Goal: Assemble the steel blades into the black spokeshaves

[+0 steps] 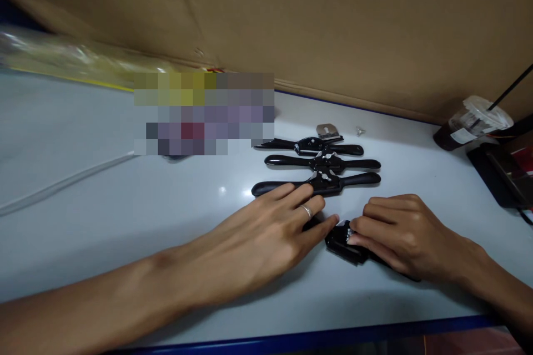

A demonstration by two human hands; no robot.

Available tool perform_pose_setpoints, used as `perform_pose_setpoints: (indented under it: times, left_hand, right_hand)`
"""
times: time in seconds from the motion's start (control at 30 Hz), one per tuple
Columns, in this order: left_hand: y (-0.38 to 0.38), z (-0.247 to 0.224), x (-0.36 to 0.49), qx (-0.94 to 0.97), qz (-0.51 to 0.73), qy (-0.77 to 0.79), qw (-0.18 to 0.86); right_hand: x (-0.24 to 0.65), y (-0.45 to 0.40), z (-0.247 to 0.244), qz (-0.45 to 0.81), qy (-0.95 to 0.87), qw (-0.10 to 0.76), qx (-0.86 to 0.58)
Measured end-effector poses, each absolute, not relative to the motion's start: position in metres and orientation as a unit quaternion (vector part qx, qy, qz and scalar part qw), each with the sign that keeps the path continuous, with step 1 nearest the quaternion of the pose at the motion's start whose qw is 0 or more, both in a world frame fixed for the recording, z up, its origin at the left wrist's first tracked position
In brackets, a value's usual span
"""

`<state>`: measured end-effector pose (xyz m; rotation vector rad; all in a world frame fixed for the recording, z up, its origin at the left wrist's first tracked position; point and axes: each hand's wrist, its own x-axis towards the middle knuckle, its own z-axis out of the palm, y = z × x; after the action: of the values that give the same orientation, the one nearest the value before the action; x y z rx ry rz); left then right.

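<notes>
So past the table's blue near edge there's a black spokeshave, right of centre, under both hands. Right hand has thumb and index pinched on the little silver screw on its body. Left hand, the one with the ring, is palm down over the left handle, one fingertip right by the body; can't tell if it's actually gripping. Just beyond are three more spokeshaves in a row, handles pointing left and right. Behind the farthest there's a loose blade, with a small wing screw to its right. Far right, a cup with a black straw; cardboard runs across the back.
</notes>
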<state>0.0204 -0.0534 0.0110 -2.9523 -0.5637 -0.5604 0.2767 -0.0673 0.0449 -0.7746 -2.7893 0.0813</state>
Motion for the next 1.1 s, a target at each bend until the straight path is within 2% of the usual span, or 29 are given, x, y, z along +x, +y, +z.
perform_pose_setpoints:
  times: [0.5, 0.6, 0.73, 0.83, 0.93, 1.1]
  left_hand:
    - [-0.063, 0.014, 0.022, -0.958, -0.172, -0.221, 0.058]
    - [-0.063, 0.015, 0.022, -0.957, -0.173, -0.222, 0.064]
    - [-0.06, 0.014, 0.024, -0.949, -0.182, -0.241, 0.089]
    - [-0.057, 0.014, 0.025, -0.946, -0.188, -0.245, 0.098]
    - [-0.056, 0.014, 0.025, -0.948, -0.19, -0.24, 0.088]
    - [-0.057, 0.016, 0.024, -0.951, -0.184, -0.233, 0.084]
  right_hand:
    - [0.271, -0.07, 0.04, -0.007, -0.948, 0.147, -0.281]
    - [0.276, -0.062, 0.041, -0.001, -0.934, 0.2, -0.297]
    - [0.287, -0.04, 0.037, -0.062, -0.879, 0.262, -0.394]
    - [0.294, -0.019, 0.029, -0.033, -0.874, 0.256, -0.411]
    - [0.298, -0.003, 0.02, 0.02, -0.891, 0.208, -0.403]
    - [0.306, 0.005, 0.017, 0.007, -0.908, 0.131, -0.399]
